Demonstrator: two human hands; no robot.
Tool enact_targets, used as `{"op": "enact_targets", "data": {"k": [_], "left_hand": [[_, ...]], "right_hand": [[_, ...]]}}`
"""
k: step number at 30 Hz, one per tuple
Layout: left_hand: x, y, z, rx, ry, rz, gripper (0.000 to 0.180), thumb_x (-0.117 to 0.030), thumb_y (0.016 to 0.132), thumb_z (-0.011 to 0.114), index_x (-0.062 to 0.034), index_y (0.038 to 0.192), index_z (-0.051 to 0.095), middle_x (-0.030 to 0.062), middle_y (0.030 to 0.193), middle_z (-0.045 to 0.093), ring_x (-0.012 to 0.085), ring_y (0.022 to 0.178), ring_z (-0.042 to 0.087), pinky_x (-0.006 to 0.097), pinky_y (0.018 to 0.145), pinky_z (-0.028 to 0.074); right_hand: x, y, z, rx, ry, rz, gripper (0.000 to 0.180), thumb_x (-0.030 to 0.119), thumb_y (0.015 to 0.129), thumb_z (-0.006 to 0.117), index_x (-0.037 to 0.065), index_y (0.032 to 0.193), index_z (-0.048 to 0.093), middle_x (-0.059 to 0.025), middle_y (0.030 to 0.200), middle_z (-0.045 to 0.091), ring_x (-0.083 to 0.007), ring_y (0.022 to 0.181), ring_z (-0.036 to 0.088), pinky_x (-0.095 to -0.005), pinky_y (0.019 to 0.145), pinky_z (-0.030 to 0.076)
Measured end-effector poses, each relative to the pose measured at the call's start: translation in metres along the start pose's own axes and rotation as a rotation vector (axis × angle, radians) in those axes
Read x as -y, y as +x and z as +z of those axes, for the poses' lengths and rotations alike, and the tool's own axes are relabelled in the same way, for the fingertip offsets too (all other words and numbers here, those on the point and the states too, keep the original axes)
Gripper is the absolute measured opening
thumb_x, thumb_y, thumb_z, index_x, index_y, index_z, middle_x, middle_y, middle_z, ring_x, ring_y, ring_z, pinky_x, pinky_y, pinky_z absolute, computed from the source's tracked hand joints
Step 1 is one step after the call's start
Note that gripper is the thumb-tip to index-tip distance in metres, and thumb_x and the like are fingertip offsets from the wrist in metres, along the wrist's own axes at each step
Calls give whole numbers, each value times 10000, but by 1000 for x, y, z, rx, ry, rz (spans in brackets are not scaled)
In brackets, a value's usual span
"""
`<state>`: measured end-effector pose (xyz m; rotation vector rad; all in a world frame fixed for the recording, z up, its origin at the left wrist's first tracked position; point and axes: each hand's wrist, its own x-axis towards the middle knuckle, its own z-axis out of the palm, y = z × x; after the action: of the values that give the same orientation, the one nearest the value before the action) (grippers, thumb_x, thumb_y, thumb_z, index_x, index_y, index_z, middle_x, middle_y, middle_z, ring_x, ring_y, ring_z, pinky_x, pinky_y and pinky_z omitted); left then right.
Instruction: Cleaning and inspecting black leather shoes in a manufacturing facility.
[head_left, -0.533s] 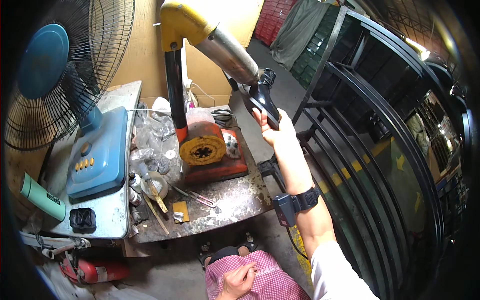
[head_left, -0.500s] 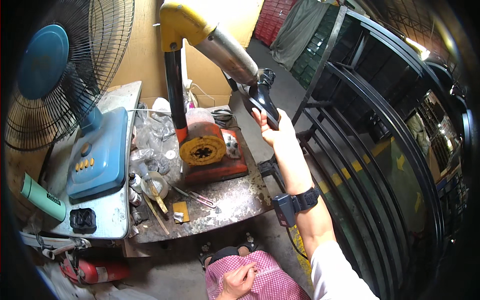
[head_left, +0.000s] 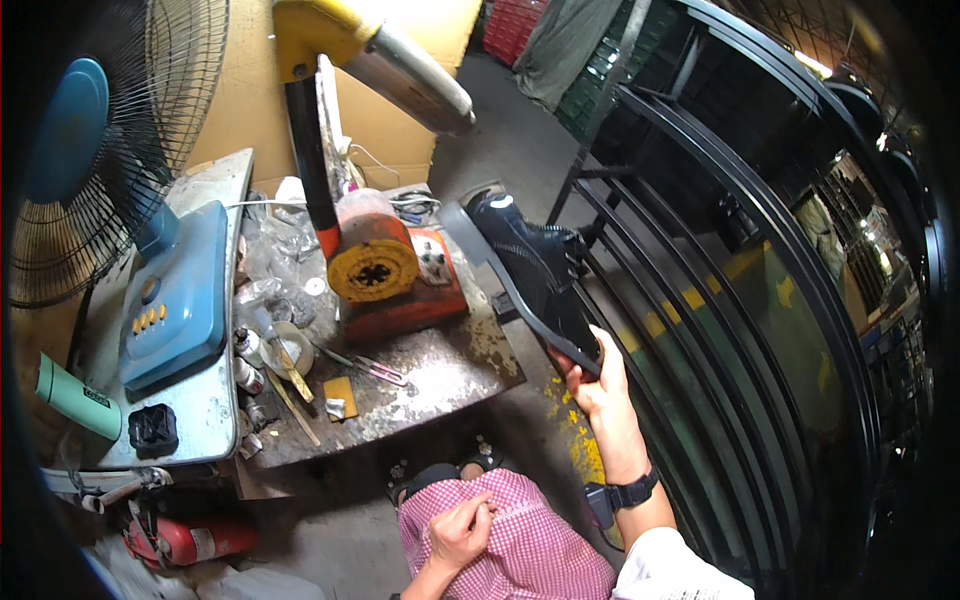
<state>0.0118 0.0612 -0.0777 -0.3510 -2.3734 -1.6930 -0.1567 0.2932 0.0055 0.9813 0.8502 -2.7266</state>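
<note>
The right grip (head_left: 605, 400) is clamped on the near end of a black boot (head_left: 530, 262); the left grip (head_left: 460, 532), fingers curled together, lies on a checked apron (head_left: 535, 560). Between counter (head_left: 455, 370) and black rack (head_left: 690, 140), a firm, level hold should keep it clear.

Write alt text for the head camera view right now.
A person's right hand holds a black shoe beside a worn table bearing a red-and-yellow machine. The left hand is over a pink checked cloth. A blue fan stands left, a black rack right.
</note>
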Motion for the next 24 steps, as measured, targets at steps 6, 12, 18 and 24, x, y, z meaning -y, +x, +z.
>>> {"op": "enact_targets", "data": {"k": [6, 12, 18, 24], "left_hand": [[-6, 3, 3, 23, -31, -37, 153, -21, 803, 541, 29, 921, 625, 107, 714, 658, 170, 630, 660, 248, 545, 517], [-18, 11, 2, -63, -310, -287, 254, -23, 857, 506, 41, 1098, 555, 118, 858, 655, 155, 694, 649, 232, 616, 510], [-56, 53, -9, -156, -365, -131, 735, -121, 829, 582, -61, 1401, 125, 158, 1393, 272, 251, 1211, 391, 358, 934, 403], [-58, 48, -15, 58, -465, -143, 900, -319, 814, 633, 6, 1390, 24, 237, 1425, 163, 292, 1318, 213, 363, 1063, 200]], "right_hand": [[-6, -59, -70, -119, -115, -54, 318, 368, 772, 577, 66, 860, 623, -89, 673, 649, -213, 483, 605, -202, 318, 414], [-9, -98, -117, -111, -180, 15, 264, 380, 766, 558, 125, 800, 615, -57, 630, 625, -207, 444, 578, -211, 315, 348], [-12, -130, -149, -74, -198, 44, 342, 364, 798, 515, 46, 845, 633, -81, 670, 645, -224, 434, 594, -248, 293, 421], [-18, -140, -165, -9, -230, 25, 408, 361, 811, 491, -14, 879, 638, -130, 727, 656, -231, 451, 605, -267, 312, 461]]}}
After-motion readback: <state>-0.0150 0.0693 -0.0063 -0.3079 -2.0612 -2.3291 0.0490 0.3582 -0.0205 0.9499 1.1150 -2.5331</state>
